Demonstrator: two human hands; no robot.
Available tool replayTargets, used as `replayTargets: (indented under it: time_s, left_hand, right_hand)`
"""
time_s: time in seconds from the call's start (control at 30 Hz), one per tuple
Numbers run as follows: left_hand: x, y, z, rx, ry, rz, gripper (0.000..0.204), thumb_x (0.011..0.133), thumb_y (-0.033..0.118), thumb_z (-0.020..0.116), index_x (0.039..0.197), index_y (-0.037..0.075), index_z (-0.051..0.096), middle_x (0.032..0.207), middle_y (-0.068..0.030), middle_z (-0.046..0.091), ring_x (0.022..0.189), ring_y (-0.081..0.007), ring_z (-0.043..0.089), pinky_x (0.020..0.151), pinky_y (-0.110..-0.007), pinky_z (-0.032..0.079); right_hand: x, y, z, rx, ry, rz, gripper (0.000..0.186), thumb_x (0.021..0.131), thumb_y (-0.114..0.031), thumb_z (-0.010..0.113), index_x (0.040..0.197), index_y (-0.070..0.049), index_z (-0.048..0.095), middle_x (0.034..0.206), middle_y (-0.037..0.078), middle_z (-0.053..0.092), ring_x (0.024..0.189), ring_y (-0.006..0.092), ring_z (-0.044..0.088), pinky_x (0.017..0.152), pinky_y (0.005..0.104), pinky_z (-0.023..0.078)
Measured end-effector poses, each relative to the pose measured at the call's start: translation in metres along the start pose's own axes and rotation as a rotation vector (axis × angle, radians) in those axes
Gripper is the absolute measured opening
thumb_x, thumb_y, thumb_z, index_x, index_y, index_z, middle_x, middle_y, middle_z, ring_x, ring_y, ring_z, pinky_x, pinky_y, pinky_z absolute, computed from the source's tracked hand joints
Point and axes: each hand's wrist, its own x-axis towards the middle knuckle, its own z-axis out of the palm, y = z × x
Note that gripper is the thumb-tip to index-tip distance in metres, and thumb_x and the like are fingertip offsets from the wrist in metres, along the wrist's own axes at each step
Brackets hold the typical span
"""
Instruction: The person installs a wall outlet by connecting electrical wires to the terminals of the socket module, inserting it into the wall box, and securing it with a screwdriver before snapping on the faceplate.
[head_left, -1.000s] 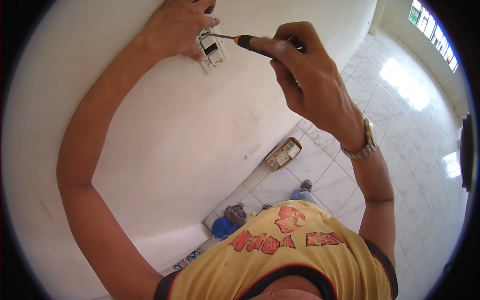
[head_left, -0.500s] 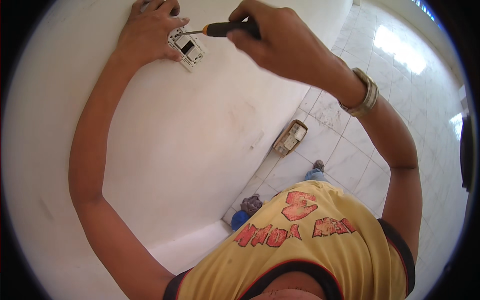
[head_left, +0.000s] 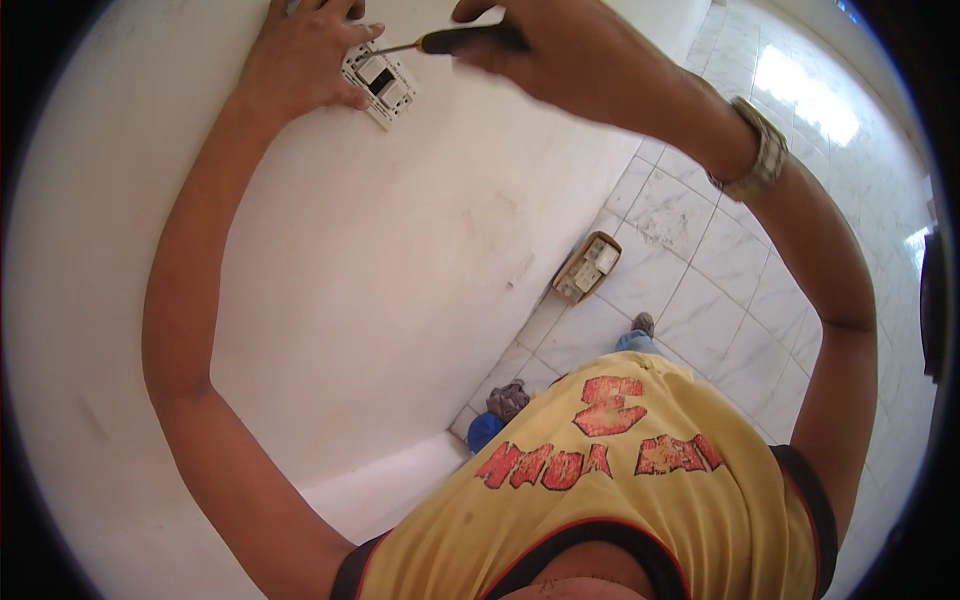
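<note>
- The hands, in the head view: the left hand (head_left: pixel 310 65) is spread, its thumb at the left edge of a white switch plate (head_left: pixel 382 80) and a forefinger by the plate's far end. The right hand (head_left: pixel 570 60) pinches the black handle of a screwdriver (head_left: pixel 470 40).
- The switch plate lies against the wall (head_left: pixel 330 250), far and left, tilted to the camera, with a dark gap between its two white blocks.
- The screwdriver comes in from the right, its tip at the plate's far end; whether it sits in a screw head, I cannot tell.
- Likeliest trouble: the tip slips out, since the shaft seems to lean across the plate rather than stand square to it. It could then scratch the plate or mark the wall.
- The left hand's forefinger is just beside the tip, so a slip under pressure could jab it.
- If the left hand presses unevenly, the plate could twist or sit crooked; how firmly it presses does not show.
- A screw or the screwdriver, if lost, would drop toward the tiled floor (head_left: pixel 620 335), where a box of parts (head_left: pixel 588 268) stands near the wall.
</note>
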Motion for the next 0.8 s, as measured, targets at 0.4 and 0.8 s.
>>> replayTargets:
  time_s: [0.4, 0.8]
  left_hand:
    - [-0.011, 0.001, 0.005, -0.105, 0.093, -0.053, 0.075, 0.062, 0.046, 0.092, 0.127, 0.015, 0.071, 0.137, -0.0098, 0.056, 0.138, -0.0308, 0.043, 0.124, -0.054, 0.02]
    - [-0.086, 0.148, 0.128, -0.282, 0.441, -0.535, 0.05, 0.089, 0.034, 0.071, 0.139, 0.029, 0.063, 0.154, -0.0026, 0.046, 0.147, -0.0284, 0.037, 0.118, -0.072, 0.016]
  right_hand:
    - [0.0, -0.026, -0.004, -0.043, 0.011, 0.044, 0.03, 0.096, -0.014, 0.061, 0.113, 0.01, 0.066, 0.072, 0.017, 0.067, 0.053, 0.0158, 0.056, 0.049, 0.0333, 0.046]
    - [0.012, 0.012, 0.025, -0.47, 0.076, -0.263, 0.034, 0.09, -0.012, 0.066, 0.125, -0.009, 0.065, 0.08, 0.012, 0.07, 0.062, 0.0247, 0.067, 0.054, 0.0388, 0.051]
